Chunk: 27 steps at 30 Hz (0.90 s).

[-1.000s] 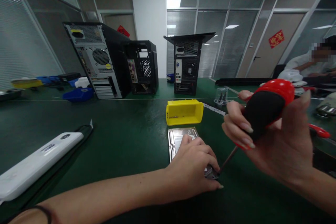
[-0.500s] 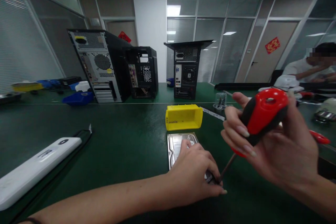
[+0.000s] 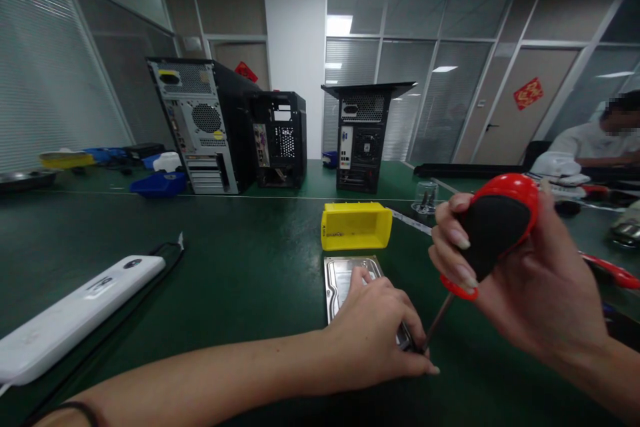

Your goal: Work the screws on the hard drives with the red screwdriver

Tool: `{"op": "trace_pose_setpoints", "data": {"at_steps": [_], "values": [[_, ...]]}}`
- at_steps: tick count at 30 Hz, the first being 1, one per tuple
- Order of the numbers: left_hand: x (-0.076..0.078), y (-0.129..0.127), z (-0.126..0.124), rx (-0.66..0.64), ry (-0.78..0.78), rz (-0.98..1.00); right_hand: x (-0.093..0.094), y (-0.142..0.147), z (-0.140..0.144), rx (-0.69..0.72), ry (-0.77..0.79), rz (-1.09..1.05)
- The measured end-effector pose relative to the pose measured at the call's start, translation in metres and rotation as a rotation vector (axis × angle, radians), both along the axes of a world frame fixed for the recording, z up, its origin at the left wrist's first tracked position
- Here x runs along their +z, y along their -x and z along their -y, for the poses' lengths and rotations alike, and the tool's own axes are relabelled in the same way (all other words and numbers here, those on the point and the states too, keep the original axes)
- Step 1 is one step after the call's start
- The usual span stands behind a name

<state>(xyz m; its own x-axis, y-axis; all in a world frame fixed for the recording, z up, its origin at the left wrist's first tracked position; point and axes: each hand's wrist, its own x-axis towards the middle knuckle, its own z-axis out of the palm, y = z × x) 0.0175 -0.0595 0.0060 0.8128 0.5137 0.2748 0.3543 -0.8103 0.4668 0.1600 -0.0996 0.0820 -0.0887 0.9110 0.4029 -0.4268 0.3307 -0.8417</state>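
Observation:
A silver hard drive (image 3: 337, 280) lies on the green tabletop, its near part covered by my left hand (image 3: 377, 330). The fingers of that hand are closed around the drive's right side and near corner. In my right hand (image 3: 550, 300) is a screwdriver with a thick red and black handle (image 3: 500, 233). Its thin shaft slants down and left to the drive's near right corner, beside my left fingertips. The tip is hidden there, and I cannot tell whether it sits in a screw.
Behind the drive stands a yellow bin (image 3: 356, 240) with small screws inside. A white power strip (image 3: 90, 300) lies at left. Computer cases (image 3: 235, 127) stand at the back, with another case (image 3: 363, 140) farther right. A clear cup (image 3: 425, 197) and a seated person (image 3: 595, 137) are at right.
The screwdriver handle has turned, with more of its black grip now facing me. The whole scene has shifted slightly right in view. Both hands keep their places at the drive.

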Motion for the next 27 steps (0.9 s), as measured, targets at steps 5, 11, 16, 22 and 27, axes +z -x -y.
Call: {"op": "trace_pose_setpoints", "data": {"at_steps": [5,11,16,22,27], "values": [[0.0003,0.0016,0.0001,-0.02,0.01,-0.013,-0.0024,-0.0013,0.0005,0.027,-0.016,-0.032],[-0.004,0.0019,0.0006,-0.024,0.006,-0.008,-0.0029,-0.0016,0.0003,0.004,-0.037,0.063],[-0.0046,0.0011,0.0024,-0.007,0.01,0.036,-0.0012,0.0015,-0.0003,-0.047,-0.009,0.024],[-0.0013,0.0006,0.0034,-0.003,0.027,0.015,-0.0017,0.0006,-0.0023,-0.04,-0.007,0.018],[-0.002,0.0006,0.0025,-0.003,0.012,0.013,-0.0029,-0.0021,-0.003,-0.005,-0.008,0.14]]}}
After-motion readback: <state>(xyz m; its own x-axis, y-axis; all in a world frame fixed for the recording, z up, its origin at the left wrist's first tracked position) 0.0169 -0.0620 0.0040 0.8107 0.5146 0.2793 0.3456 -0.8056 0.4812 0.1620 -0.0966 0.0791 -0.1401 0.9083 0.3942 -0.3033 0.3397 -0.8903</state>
